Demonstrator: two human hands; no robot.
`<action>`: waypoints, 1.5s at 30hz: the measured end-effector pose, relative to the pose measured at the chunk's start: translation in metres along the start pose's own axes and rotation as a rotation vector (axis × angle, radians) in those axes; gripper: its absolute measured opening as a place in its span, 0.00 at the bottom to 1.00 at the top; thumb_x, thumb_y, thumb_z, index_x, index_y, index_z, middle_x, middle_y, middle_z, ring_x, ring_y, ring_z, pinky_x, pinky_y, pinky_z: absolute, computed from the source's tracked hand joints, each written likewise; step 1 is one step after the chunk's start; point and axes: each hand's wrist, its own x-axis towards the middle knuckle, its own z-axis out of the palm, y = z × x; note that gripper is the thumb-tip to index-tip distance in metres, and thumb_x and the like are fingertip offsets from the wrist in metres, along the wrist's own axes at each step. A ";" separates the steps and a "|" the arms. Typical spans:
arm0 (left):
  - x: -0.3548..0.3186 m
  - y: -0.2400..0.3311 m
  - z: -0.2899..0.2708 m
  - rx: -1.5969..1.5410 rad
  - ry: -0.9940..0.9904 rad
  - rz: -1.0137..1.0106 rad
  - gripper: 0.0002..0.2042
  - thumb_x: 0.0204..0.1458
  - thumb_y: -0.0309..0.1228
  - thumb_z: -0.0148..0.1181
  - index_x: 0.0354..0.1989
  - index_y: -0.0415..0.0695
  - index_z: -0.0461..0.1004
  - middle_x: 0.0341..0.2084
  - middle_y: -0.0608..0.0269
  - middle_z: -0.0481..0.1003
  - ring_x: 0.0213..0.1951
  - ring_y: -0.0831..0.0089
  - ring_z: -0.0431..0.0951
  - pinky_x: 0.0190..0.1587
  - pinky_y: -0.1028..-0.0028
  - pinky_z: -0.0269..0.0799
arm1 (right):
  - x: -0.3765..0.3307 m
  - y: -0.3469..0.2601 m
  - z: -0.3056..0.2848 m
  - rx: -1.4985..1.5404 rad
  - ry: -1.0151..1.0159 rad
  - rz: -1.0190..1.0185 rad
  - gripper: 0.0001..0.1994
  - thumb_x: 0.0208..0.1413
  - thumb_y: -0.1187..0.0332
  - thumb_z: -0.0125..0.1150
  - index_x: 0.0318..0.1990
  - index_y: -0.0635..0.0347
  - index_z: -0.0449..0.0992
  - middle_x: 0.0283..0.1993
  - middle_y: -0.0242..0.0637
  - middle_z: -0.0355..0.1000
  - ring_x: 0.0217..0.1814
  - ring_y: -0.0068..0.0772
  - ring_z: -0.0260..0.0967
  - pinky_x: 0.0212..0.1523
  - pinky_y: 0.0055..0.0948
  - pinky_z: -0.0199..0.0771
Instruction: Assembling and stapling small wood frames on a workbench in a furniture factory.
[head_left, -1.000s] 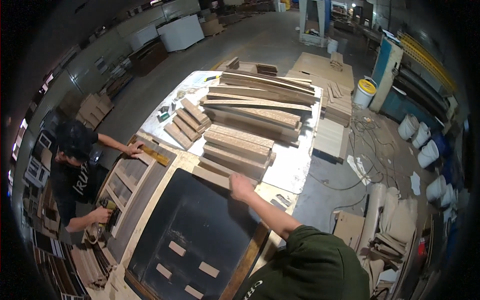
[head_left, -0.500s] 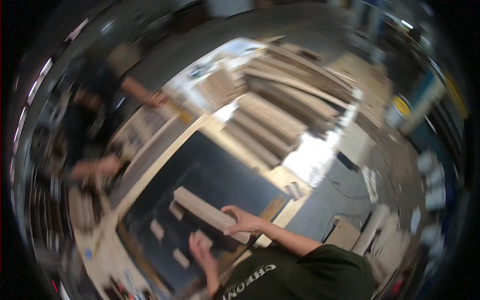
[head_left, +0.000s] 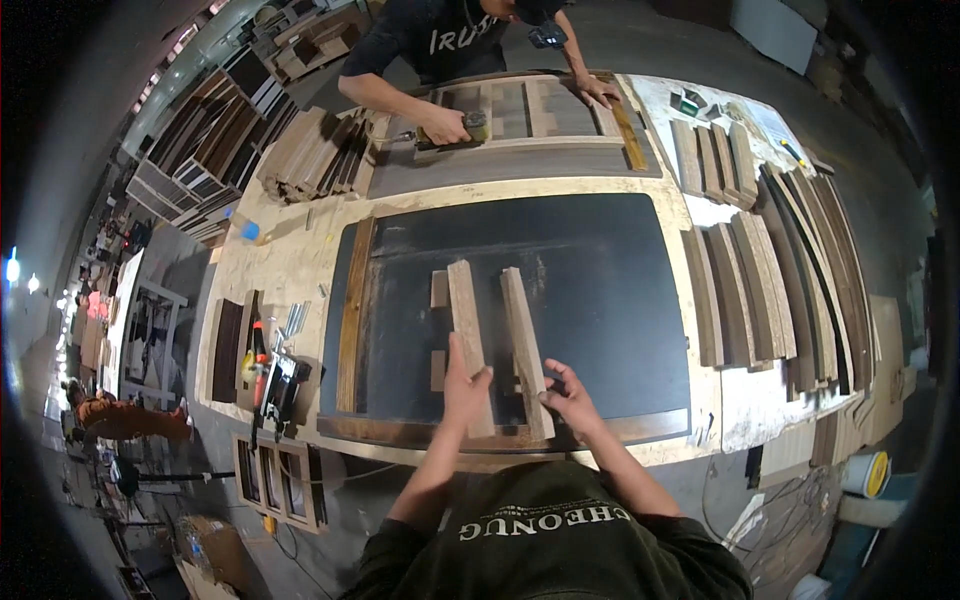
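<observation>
Clasping a wooden strip (head_left: 463, 305), the left hand (head_left: 464, 392) faces the half-open right hand (head_left: 572, 402); a lidded bucket (head_left: 866, 475) hides its contents.

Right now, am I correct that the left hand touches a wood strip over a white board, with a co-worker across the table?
The board is black, not white, as the head view shows; the left hand does touch a strip over it, with a co-worker across the table.

The left hand (head_left: 464, 398) partly hides a wooden strip (head_left: 464, 308). The upper edge cuts off the co-worker (head_left: 445, 45). Far-left clutter (head_left: 93, 312) is too small to tell.
</observation>
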 end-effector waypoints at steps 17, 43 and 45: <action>0.027 -0.058 -0.008 0.950 0.092 0.087 0.33 0.52 0.40 0.53 0.67 0.48 0.51 0.65 0.52 0.55 0.67 0.50 0.47 0.65 0.45 0.41 | 0.025 -0.015 -0.017 -1.056 0.300 -0.524 0.31 0.38 0.70 0.68 0.55 0.58 0.65 0.55 0.45 0.63 0.56 0.52 0.62 0.56 0.42 0.65; 0.004 -0.065 -0.193 0.542 0.652 0.222 0.27 0.45 0.38 0.62 0.54 0.40 0.66 0.53 0.43 0.66 0.57 0.42 0.60 0.59 0.52 0.56 | 0.009 0.045 0.052 -1.020 0.413 -0.803 0.19 0.49 0.69 0.57 0.50 0.65 0.69 0.59 0.54 0.60 0.62 0.51 0.58 0.62 0.42 0.56; 0.005 -0.098 -0.267 0.515 0.881 0.203 0.25 0.43 0.32 0.60 0.53 0.42 0.67 0.48 0.43 0.67 0.52 0.45 0.65 0.56 0.55 0.61 | 0.014 0.062 0.085 -1.070 0.438 -0.948 0.17 0.49 0.70 0.56 0.47 0.66 0.71 0.53 0.52 0.66 0.57 0.50 0.62 0.59 0.42 0.59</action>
